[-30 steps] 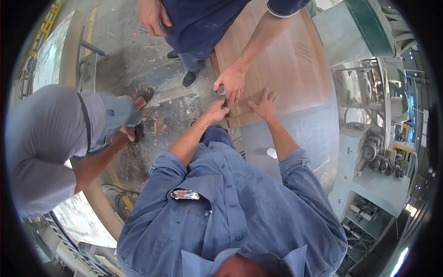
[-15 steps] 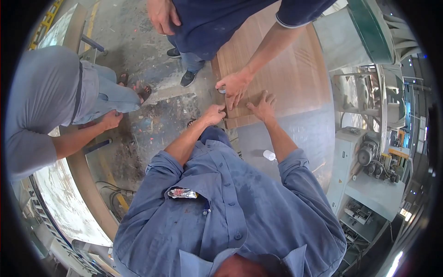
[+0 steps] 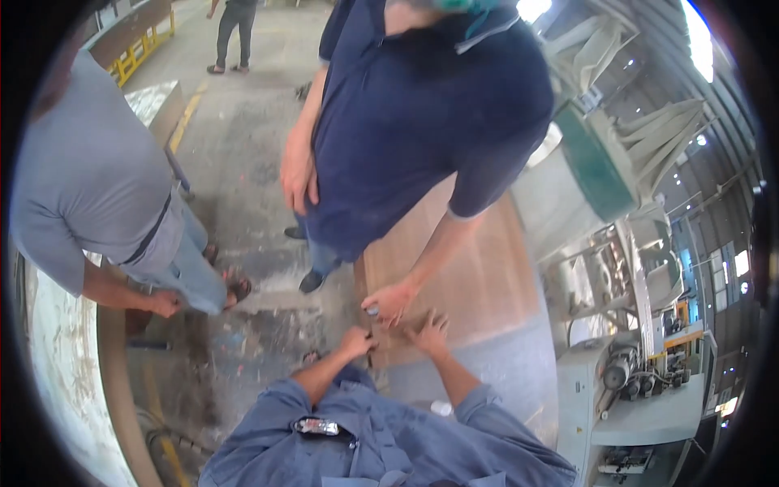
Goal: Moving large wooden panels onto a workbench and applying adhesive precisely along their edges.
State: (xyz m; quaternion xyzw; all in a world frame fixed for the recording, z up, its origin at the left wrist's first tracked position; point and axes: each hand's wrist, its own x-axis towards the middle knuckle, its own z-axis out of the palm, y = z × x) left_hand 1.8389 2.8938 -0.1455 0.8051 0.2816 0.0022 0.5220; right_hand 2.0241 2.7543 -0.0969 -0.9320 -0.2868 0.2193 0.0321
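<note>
Resting flat with fingers spread, the right hand [image 3: 430, 333] presses the brown wooden board [image 3: 479, 276]; the left hand [image 3: 357, 341] pinches its near edge, just beside a co-worker's hand [image 3: 391, 302].

The view has tipped up since the earlier pictures: the person in navy [image 3: 422, 122] now shows to the shoulders, their hand [image 3: 391, 302] seemingly just beside the brown board [image 3: 479, 276].
</note>
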